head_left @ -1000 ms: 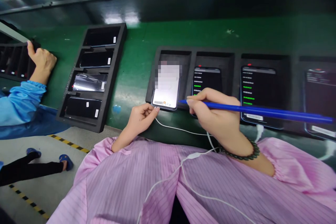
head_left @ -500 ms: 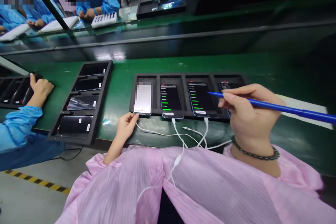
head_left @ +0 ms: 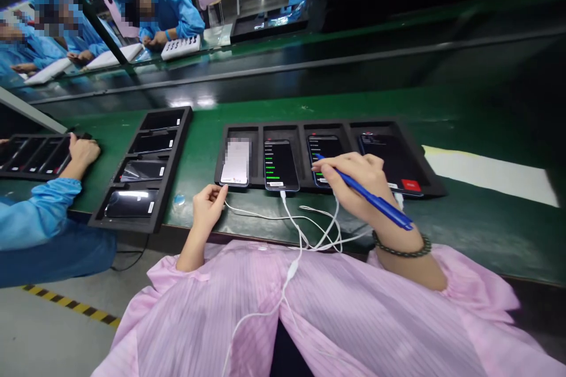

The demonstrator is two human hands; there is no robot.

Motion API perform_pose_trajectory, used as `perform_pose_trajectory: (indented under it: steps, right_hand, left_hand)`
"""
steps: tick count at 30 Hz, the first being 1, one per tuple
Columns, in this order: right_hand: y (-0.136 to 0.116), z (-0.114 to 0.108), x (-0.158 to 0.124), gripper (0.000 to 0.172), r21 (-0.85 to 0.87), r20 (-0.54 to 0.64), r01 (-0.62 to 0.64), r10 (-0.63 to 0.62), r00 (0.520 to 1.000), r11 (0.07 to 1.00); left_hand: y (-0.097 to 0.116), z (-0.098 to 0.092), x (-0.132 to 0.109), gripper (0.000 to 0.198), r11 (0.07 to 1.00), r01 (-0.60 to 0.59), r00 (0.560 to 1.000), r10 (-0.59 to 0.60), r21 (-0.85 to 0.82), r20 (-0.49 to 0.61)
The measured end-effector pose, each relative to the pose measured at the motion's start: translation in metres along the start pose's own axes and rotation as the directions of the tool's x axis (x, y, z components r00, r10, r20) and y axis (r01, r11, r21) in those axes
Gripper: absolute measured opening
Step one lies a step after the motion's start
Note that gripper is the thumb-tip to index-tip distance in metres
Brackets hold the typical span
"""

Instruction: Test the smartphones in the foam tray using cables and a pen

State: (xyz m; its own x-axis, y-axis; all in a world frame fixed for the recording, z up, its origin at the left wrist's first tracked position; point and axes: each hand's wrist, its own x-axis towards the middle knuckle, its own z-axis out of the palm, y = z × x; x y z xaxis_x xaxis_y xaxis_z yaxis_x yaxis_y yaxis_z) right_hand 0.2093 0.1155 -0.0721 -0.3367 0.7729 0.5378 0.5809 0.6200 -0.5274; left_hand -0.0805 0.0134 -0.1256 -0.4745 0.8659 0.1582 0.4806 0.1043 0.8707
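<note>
I'm clamping the blue pen [head_left: 375,200] in my right hand [head_left: 359,181], presumably for reaching the phone [head_left: 329,146]; can't tell left hand [head_left: 207,205] grip

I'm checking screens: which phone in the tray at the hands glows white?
The leftmost phone, nearest the left hand; the other three phones have mostly black screens.

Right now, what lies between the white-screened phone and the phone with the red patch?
The head view shows two there: the second phone from left in the tray, and the third phone, partly hidden by the right hand.
</note>
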Motion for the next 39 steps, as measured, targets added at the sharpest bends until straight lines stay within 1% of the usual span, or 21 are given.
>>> perform_pose_trajectory:
  steps: [1,2,3,4,5,7,8,9,10,11,13,14,15,17,20,23,26,30,33,35,39]
  right_hand:
    - [0.003,-0.003,-0.001,0.035,-0.025,-0.019,0.008,-0.009,1.0,1.0]
    - [0.007,-0.007,-0.002,0.036,-0.04,-0.052,0.015,-0.017,0.999,0.999]
    - [0.012,-0.013,-0.004,0.037,-0.054,-0.089,0.017,-0.021,0.996,0.998]
    - [0.017,-0.02,-0.006,0.037,-0.073,-0.125,0.005,-0.014,0.992,0.997]
    - [0.023,-0.027,-0.01,0.037,-0.104,-0.166,-0.03,0.012,0.986,0.994]
    - [0.035,-0.044,-0.02,0.036,-0.179,-0.272,-0.161,0.109,0.956,0.971]
    - [0.04,-0.052,-0.027,0.036,-0.206,-0.331,-0.244,0.167,0.929,0.948]
    - [0.045,-0.059,-0.034,0.037,-0.22,-0.38,-0.321,0.222,0.898,0.921]
    - [0.048,-0.064,-0.041,0.039,-0.223,-0.414,-0.383,0.268,0.87,0.896]
    - [0.05,-0.068,-0.048,0.041,-0.22,-0.429,-0.43,0.309,0.849,0.875]
    - [0.051,-0.07,-0.061,0.045,-0.228,-0.398,-0.499,0.388,0.831,0.836]
    - [0.051,-0.069,-0.066,0.046,-0.24,-0.365,-0.526,0.426,0.828,0.816]
    - [0.051,-0.067,-0.071,0.046,-0.253,-0.33,-0.549,0.462,0.823,0.797]
    - [0.051,-0.061,-0.077,0.043,-0.277,-0.256,-0.577,0.52,0.815,0.768]
    - [0.055,-0.055,-0.078,0.039,-0.298,-0.176,-0.567,0.539,0.824,0.768]
    - [0.061,-0.054,-0.074,0.036,-0.309,-0.158,-0.522,0.499,0.852,0.795]
    - [0.065,-0.053,-0.071,0.034,-0.337,-0.175,-0.486,0.454,0.874,0.806]
    - [0.062,-0.052,-0.068,0.031,-0.34,-0.287,-0.436,0.35,0.892,0.833]
    - [0.056,-0.051,-0.065,0.03,-0.312,-0.348,-0.361,0.248,0.904,0.879]
    - [0.051,-0.049,-0.062,0.031,-0.293,-0.334,-0.28,0.176,0.926,0.914]
    - [0.041,-0.04,-0.056,0.033,-0.281,-0.24,-0.119,0.051,0.97,0.952]
  left_hand:
    - [0.0,-0.001,-0.001,0.035,0.998,-0.035,0.998,0.037,0.048,-0.042]
    - [0.002,-0.001,-0.002,0.032,0.989,-0.089,0.991,0.099,0.117,-0.09]
    - [0.004,0.0,-0.004,0.029,0.967,-0.157,0.973,0.186,0.199,-0.139]
    - [0.007,0.001,-0.006,0.027,0.932,-0.233,0.942,0.287,0.278,-0.173]
    - [0.012,0.004,-0.008,0.026,0.887,-0.314,0.904,0.388,0.337,-0.18]
    - [0.022,0.012,-0.014,0.028,0.803,-0.473,0.832,0.542,0.362,-0.116]
    - [0.028,0.018,-0.016,0.03,0.77,-0.541,0.805,0.59,0.339,-0.057]
    - [0.034,0.024,-0.019,0.032,0.748,-0.589,0.788,0.616,0.306,0.012]
    - [0.04,0.031,-0.02,0.035,0.742,-0.61,0.786,0.612,0.278,0.091]
    - [0.046,0.038,-0.021,0.036,0.753,-0.602,0.798,0.576,0.266,0.176]
    - [0.057,0.052,-0.022,0.037,0.794,-0.522,0.839,0.415,0.31,0.351]
    - [0.063,0.058,-0.021,0.037,0.804,-0.473,0.852,0.311,0.362,0.422]
    - [0.069,0.064,-0.02,0.036,0.799,-0.43,0.855,0.211,0.42,0.474]
    - [0.079,0.072,-0.018,0.035,0.77,-0.379,0.849,0.068,0.514,0.524]
    - [0.09,0.078,-0.017,0.038,0.739,-0.333,0.857,-0.022,0.585,0.515]
    - [0.093,0.081,-0.017,0.039,0.739,-0.301,0.879,-0.03,0.602,0.477]
    - [0.088,0.084,-0.018,0.04,0.749,-0.305,0.893,0.011,0.588,0.45]
    - [0.078,0.087,-0.019,0.038,0.76,-0.337,0.893,0.071,0.555,0.445]
    - [0.073,0.088,-0.018,0.037,0.777,-0.349,0.885,0.09,0.523,0.456]
    - [0.071,0.088,-0.016,0.036,0.796,-0.348,0.885,0.104,0.495,0.454]
    - [0.069,0.09,-0.015,0.036,0.819,-0.348,0.887,0.131,0.456,0.443]
